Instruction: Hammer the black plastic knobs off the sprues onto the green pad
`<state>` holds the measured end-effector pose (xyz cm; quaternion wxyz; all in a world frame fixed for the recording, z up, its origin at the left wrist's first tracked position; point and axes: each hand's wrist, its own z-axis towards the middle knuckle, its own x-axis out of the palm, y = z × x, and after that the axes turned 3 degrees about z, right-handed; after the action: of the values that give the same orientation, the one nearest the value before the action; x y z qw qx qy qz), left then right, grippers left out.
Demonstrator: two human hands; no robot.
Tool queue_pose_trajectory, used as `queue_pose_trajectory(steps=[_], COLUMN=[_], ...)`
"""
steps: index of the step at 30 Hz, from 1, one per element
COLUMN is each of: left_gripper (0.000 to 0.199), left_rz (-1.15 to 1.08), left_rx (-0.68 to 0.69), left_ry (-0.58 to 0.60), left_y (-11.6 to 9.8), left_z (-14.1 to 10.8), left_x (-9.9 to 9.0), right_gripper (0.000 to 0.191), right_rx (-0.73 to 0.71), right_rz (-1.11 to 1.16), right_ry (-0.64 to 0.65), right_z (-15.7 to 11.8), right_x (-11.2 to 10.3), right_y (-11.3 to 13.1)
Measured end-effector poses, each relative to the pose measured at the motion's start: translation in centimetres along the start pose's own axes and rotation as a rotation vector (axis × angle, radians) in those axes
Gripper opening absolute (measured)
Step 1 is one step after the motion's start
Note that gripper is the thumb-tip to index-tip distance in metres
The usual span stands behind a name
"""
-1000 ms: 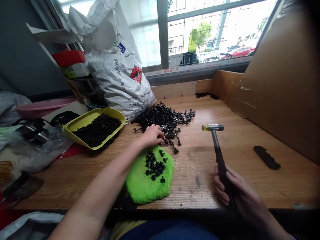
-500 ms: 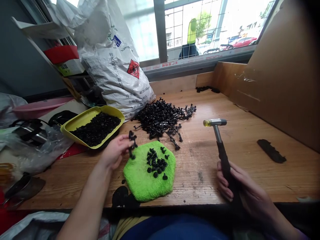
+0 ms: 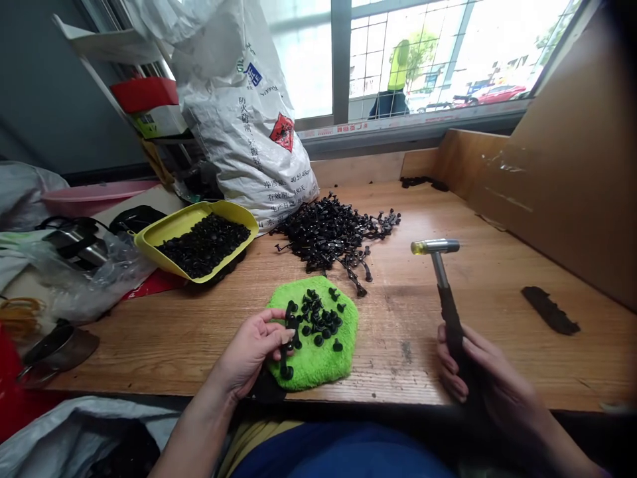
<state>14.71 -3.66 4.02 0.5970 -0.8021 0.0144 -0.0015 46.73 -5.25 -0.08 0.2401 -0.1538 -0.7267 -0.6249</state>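
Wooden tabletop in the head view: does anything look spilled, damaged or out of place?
The flat dark strip lying alone at right has a ragged edge, as if torn. Small black stemmed pieces lie in a loose heap on the tabletop beside the white printed sack, straggling outward; that could be deliberate.

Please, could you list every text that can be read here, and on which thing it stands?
"防火防潮" on the white sack; this column continues less clearly.
"净质量: 40±0.40", lower on the white sack; the unit is unclear.
"有效期: 180天", below that.
Too small or blurred: the red print on the window frame, the label on the shelf box, letters on the red sheet.
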Motion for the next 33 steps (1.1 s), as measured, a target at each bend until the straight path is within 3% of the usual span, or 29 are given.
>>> queue_pose_trajectory(steps=[14,33], left_gripper=[0.04,0.039], left_rz=[0.014,-0.019], left_rx=[-0.034,-0.063], left_ry=[0.057,0.046], left_y=[0.28,0.24], left_z=[0.06,-0.02], left_x=[0.08,0.15], right_gripper=[0.015,0.016], right_rx=[0.033,0.017], right_rz=[-0.034,-0.073], right_ry=[-0.054,0.006], right_z=[-0.05,0.06], right_x=[0.21,-0.22], right_y=[0.05,-0.2])
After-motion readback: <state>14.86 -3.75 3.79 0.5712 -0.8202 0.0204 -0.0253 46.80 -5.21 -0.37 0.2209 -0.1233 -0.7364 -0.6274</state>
